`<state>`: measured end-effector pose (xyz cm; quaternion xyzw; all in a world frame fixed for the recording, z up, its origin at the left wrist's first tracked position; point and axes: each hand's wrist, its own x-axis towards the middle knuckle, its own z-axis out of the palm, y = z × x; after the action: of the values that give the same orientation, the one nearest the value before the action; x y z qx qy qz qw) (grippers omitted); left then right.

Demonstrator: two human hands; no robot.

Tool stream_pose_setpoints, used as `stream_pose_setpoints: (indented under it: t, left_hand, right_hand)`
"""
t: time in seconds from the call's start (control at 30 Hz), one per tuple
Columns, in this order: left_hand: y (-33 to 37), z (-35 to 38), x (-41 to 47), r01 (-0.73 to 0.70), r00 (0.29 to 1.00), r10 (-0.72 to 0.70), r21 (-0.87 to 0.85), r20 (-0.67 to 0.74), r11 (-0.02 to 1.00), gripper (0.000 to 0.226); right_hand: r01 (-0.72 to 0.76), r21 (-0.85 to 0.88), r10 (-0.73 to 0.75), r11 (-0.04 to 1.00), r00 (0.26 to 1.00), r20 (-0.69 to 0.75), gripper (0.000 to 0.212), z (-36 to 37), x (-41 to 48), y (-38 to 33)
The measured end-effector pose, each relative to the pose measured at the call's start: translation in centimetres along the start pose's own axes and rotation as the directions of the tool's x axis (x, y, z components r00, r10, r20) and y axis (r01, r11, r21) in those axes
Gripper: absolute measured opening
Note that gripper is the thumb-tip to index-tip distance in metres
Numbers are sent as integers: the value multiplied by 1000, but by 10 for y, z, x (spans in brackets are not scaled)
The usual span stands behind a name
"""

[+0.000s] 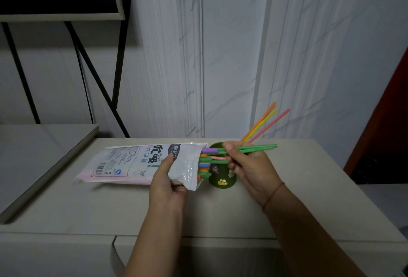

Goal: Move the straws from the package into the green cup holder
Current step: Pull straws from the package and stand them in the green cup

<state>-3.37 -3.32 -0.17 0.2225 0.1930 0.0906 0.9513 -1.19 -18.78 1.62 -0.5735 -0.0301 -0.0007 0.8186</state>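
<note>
A white plastic straw package (132, 162) lies lengthwise on the beige table, its open end pointing right with several coloured straw ends (204, 165) sticking out. My left hand (167, 179) grips the package near that opening. My right hand (245, 164) pinches green straws (260, 147), held roughly level and partly drawn out of the bag. Behind both hands stands the green cup holder (221, 182) with small cartoon figures on its front; its rim is mostly hidden. Orange, yellow and pink straws (265, 122) lean up and to the right out of it.
The beige table (309, 188) has its back edge against a white marbled wall. A lower grey surface (44, 144) adjoins it on the left, under a black metal frame (97, 82). A dark red panel (388, 122) stands at the right edge.
</note>
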Motion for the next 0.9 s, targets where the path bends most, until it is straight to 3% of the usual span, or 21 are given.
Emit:
stream_pose_setpoints:
  t: [0.13,0.3,0.4,0.6,0.73,0.9]
  left_hand:
    - [3,1,-2,24,999,-25,-32,-32,999,38]
    - [16,2,-5,21,997,-28,-91,-77,996,8]
    - [19,2,-5,33,996,-41,-104,-81,994,7]
    - [6,0,-1,75,994,-80,-56,-78,996,49]
    - [5,0,1,62,992,-70,-77,-103,995,50]
    - [18,-4,7,24,992,-36,-100,-117,995,46]
  right_hand:
    - [22,20,-21,1000,999,-36,9,-1,1,-2]
    - [95,204,-67,974,988,-137,11,-13,1,-25]
    - [113,244,-77,963,986,-151,12,-19,1,-30]
    - [25,175,-16,984,999,-51,13,-2,-2,-12]
    - [48,121,-39,991,997,-74,13,1,-3,-12]
    - [154,142,-118,978,965,-235,11,-23,4,-35]
